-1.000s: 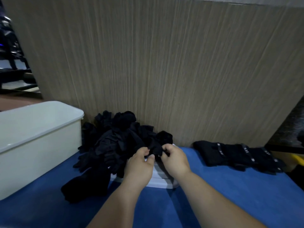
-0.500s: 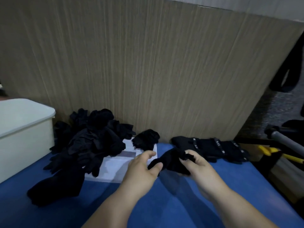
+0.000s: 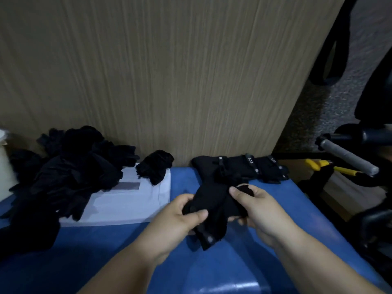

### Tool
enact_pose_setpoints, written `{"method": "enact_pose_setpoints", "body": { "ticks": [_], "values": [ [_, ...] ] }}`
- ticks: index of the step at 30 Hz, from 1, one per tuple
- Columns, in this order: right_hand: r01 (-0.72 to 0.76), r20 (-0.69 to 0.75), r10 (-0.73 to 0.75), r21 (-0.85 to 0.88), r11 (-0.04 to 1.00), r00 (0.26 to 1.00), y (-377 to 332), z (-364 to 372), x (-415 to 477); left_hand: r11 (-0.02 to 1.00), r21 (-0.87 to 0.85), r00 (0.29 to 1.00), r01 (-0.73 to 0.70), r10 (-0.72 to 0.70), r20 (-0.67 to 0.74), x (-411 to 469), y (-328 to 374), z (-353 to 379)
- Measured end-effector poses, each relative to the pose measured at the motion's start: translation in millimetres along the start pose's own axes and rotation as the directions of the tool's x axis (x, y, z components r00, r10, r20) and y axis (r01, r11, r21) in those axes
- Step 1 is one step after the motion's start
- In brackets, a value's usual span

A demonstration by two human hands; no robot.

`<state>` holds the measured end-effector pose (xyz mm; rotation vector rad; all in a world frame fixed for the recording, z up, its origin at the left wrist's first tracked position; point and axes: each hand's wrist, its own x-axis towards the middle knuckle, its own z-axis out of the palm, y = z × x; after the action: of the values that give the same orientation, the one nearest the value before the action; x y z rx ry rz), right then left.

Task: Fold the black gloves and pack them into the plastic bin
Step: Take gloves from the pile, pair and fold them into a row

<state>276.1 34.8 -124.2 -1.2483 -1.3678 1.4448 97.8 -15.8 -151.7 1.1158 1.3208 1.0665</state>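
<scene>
Glove (image 3: 214, 205) hung over the blue table (image 3: 118, 247), long axis twelve to six. The left hand (image 3: 184, 215) pinched its nine o'clock edge and the right hand (image 3: 261, 206) curled round the three o'clock side. Count: one heap (image 3: 70, 166) at ten, one loose bundle (image 3: 157, 166) at eleven, seemingly three folded gloves (image 3: 246, 166) at one. The plastic bin (image 3: 3, 166) barely showed at nine.

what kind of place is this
Likely an improvised packing spot, perhaps in a gym: a heap of black gloves and a folded row lie on a blue padded bench against a wood-grain panel, with a grey-gripped bar.
</scene>
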Motion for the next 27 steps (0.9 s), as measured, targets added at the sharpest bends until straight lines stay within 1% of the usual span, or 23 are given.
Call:
{"method": "enact_pose_setpoints", "body": {
  "ticks": [3, 5, 6, 7, 8, 9, 10, 11, 12, 13, 14, 15, 16, 18, 20, 22, 23, 24, 26, 27],
  "values": [
    [-0.012, -0.032, 0.01, -0.069, 0.998, 0.999, 2.8, -9.5, 5.0, 0.996, -0.081, 0.998, 0.037, -0.04, -0.044, 5.0, -0.8, -1.8],
    [0.032, -0.096, -0.046, -0.145, 0.989, 0.994, 5.9, -13.2, 8.2, 0.988, -0.144, 0.997, 0.046, -0.055, -0.058, 7.2, -0.9, -1.2],
    [0.068, -0.144, -0.106, -0.246, 0.967, 0.984, 8.3, -15.1, 10.3, 0.985, -0.168, 0.996, 0.047, -0.059, -0.07, 8.4, -1.5, -0.6],
    [0.102, -0.183, -0.188, -0.398, 0.912, 0.965, 11.4, -18.0, 12.6, 0.984, -0.176, 0.995, 0.039, -0.055, -0.085, 9.2, -1.7, 0.1],
    [0.118, -0.202, -0.266, -0.543, 0.832, 0.943, 13.0, -19.8, 13.5, 0.986, -0.165, 0.994, 0.024, -0.041, -0.101, 9.4, -1.5, 1.4],
    [0.144, -0.2, -0.326, -0.607, 0.781, 0.924, 12.2, -19.8, 13.3, 0.991, -0.135, 0.993, 0.004, -0.019, -0.113, 9.4, -0.8, 2.8],
    [0.171, -0.184, -0.342, -0.599, 0.782, 0.922, 10.7, -18.7, 13.2, 0.996, -0.093, 0.992, -0.016, 0.005, -0.125, 9.9, -1.0, 4.3],
    [0.192, -0.154, -0.315, -0.528, 0.827, 0.937, 8.5, -16.1, 11.7, 0.998, -0.049, 0.992, -0.036, 0.029, -0.126, 9.8, -0.8, 6.4],
    [0.173, -0.114, -0.244, -0.431, 0.886, 0.963, 5.6, -12.4, 9.6, 0.999, -0.016, 0.992, -0.051, 0.049, -0.117, 9.0, -0.2, 9.1],
    [0.111, -0.059, -0.137, -0.324, 0.94, 0.989, 1.7, -7.5, 6.2, 0.998, -0.003, 0.993, -0.065, 0.064, -0.094, 8.1, -0.3, 11.3],
    [0.02, 0.005, -0.019, -0.229, 0.973, 1.0, -1.0, -3.2, 3.0, 0.997, -0.005, 0.995, -0.077, 0.076, -0.057, 7.8, -1.2, 13.6],
    [-0.07, 0.071, 0.081, -0.149, 0.986, 0.994, -2.0, 0.4, 0.5, 0.996, -0.018, 0.997, -0.083, 0.083, -0.001, 7.7, -2.8, 15.2],
    [-0.138, 0.126, 0.148, -0.084, 0.987, 0.981, -1.8, 3.2, -0.8, 0.996, -0.029, 0.994, -0.086, 0.088, 0.071, 7.3, -4.3, 16.9],
    [-0.195, 0.162, 0.192, 0.002, 0.981, 0.968, -0.2, 3.8, -0.6, 0.996, -0.008, 0.974, -0.09, 0.09, 0.207, 5.9, -7.1, 20.1],
    [-0.19, 0.107, 0.188, 0.009, 0.982, 0.976, 3.1, 2.2, 1.4, 0.996, 0.016, 0.958, -0.092, 0.084, 0.276, 4.9, -8.9, 22.0],
    [-0.172, 0.029, 0.172, 0.004, 0.985, 0.985, 6.8, 1.3, 4.6, 0.997, -0.004, 0.951, -0.078, 0.076, 0.299, 4.7, -8.1, 21.8],
    [-0.161, -0.005, 0.162, 0.024, 0.987, 0.987, 7.5, 0.9, 6.3, 0.997, -0.003, 0.957, -0.08, 0.078, 0.28, 5.1, -7.2, 21.3],
    [-0.148, -0.028, 0.15, 0.061, 0.987, 0.988, 7.8, 0.6, 7.7, 0.997, -0.007, 0.97, -0.081, 0.081, 0.23, 5.6, -5.6, 20.8],
    [-0.125, -0.025, 0.132, 0.18, 0.976, 0.991, 6.2, -0.2, 8.6, 0.997, -0.053, 0.998, -0.054, 0.056, 0.038, 5.9, -2.5, 19.1],
    [-0.115, -0.004, 0.12, 0.252, 0.961, 0.993, 4.7, -0.8, 8.7, 0.997, -0.076, 0.998, -0.027, 0.023, -0.06, 6.2, -1.6, 17.7]
  ]
}}
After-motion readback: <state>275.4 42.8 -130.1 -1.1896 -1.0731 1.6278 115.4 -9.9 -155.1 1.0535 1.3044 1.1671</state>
